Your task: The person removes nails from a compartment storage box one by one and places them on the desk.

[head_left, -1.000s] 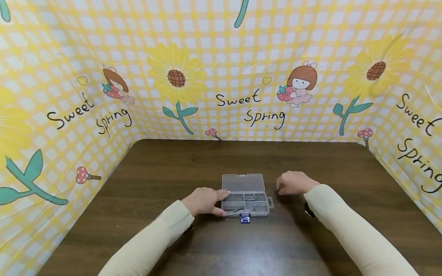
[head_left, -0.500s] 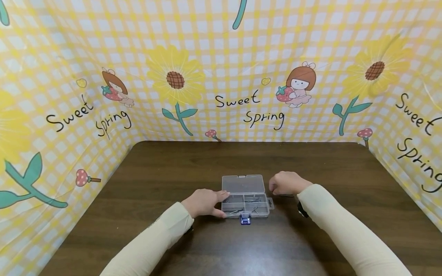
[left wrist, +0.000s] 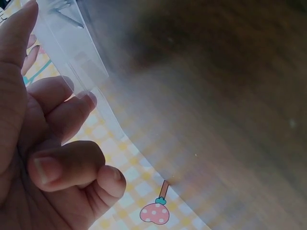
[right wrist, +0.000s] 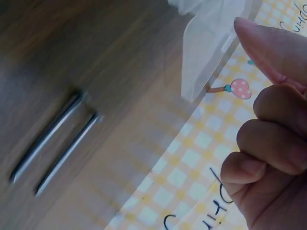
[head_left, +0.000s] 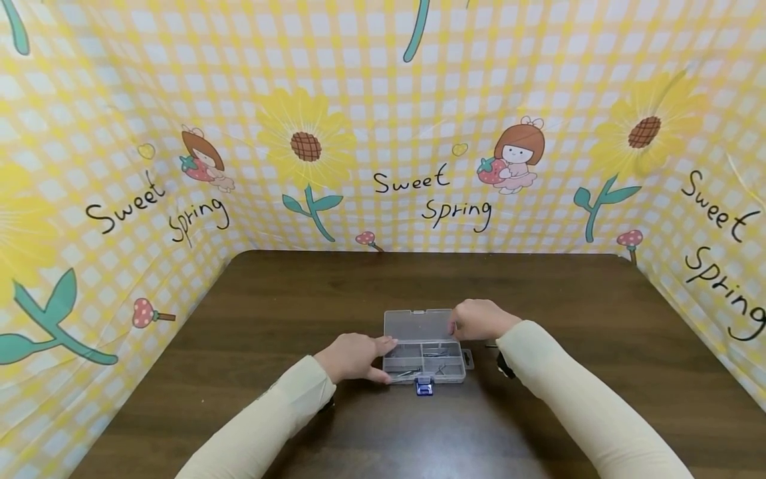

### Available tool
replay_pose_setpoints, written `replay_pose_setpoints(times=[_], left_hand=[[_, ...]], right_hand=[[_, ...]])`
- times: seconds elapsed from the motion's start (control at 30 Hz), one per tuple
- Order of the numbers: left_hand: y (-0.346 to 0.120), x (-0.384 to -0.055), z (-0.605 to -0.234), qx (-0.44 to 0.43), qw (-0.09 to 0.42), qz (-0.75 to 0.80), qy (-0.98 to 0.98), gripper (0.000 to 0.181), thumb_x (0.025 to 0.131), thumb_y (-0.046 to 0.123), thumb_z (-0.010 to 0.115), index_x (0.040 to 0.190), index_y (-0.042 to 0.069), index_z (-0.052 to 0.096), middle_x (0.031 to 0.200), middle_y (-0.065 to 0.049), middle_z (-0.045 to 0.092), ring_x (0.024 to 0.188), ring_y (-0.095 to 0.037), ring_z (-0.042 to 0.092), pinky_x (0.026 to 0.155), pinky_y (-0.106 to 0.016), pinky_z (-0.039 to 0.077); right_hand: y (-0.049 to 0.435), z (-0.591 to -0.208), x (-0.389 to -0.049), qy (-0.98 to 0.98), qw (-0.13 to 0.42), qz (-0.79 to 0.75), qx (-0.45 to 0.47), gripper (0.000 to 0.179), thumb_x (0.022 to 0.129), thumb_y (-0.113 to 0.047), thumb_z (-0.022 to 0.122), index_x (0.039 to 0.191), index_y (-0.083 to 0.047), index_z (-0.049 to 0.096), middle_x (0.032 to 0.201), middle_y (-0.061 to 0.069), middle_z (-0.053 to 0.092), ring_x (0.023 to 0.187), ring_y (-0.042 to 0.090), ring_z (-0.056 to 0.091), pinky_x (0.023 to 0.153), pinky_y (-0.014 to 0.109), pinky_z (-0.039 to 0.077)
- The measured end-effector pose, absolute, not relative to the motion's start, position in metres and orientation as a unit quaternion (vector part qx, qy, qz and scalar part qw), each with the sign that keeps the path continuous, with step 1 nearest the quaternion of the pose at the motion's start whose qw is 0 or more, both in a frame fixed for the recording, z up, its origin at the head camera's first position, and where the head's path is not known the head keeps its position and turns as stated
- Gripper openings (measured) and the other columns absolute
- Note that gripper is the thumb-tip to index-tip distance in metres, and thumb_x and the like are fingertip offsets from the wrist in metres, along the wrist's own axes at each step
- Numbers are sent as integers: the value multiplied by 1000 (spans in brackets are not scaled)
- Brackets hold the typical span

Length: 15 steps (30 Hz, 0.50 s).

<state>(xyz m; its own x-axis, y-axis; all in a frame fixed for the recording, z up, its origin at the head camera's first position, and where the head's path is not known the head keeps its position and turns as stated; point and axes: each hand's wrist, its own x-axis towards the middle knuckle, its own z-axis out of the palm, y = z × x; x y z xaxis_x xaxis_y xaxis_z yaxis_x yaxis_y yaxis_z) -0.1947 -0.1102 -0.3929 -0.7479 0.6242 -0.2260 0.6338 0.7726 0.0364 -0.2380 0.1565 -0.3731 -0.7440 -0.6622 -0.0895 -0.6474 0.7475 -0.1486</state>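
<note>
The left hand [head_left: 353,354] is gripping the clear plastic compartment box [head_left: 425,362]; the right hand [head_left: 479,320], fingers curled, is touching its raised lid [head_left: 417,325].

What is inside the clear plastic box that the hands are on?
The clear plastic box, lid up, is split into compartments holding thin metal nails. Their number is too small to tell. The left hand covers its left edge; the right hand hides the lid's right corner.
</note>
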Motion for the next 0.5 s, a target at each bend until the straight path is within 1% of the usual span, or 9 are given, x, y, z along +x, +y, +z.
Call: replay_pose_setpoints(times=[0.1, 0.3, 0.5], left_hand=[[-111, -195, -393, 336, 111, -16, 935, 72, 84, 50, 68, 143, 13, 49, 144, 0, 47, 121, -20, 55, 92, -35, 47], [-111, -198, -395, 338, 106, -17, 935, 73, 83, 52, 67, 142, 13, 49, 143, 0, 47, 120, -20, 56, 91, -35, 47], [-112, -198, -397, 342, 104, -17, 934, 73, 83, 52, 68, 142, 14, 49, 143, 0, 47, 119, -21, 57, 90, -36, 48]], right_hand=[[149, -374, -238, 931, 70, -57, -354, 11, 82, -7, 68, 85, -15, 75, 91, -2, 70, 85, 17, 65, 73, 36, 52], [136, -375, -237, 929, 72, -51, -359, 9, 82, -9, 69, 84, -15, 74, 89, -3, 70, 81, 15, 63, 71, 36, 52], [126, -373, -234, 933, 88, -53, -346, 8, 82, -9, 70, 85, -15, 74, 89, -2, 69, 78, 14, 62, 73, 37, 52]])
